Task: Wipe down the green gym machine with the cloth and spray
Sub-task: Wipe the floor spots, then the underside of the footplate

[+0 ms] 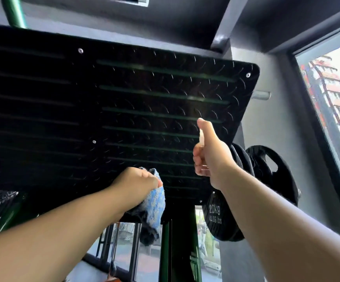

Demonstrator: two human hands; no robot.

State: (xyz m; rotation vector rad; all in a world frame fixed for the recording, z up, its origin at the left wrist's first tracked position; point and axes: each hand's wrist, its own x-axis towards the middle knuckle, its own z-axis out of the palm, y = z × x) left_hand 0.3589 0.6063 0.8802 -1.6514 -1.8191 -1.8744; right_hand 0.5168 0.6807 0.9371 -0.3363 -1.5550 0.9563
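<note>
Left hand grips the cloth at the black studded footplate; right hand clutches the spray bottle, beside weight plates and a window.

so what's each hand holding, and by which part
Left hand grips the cloth by its bunched top, rest hanging. Right hand curls round the spray, hiding most of it; part unclear.
</note>
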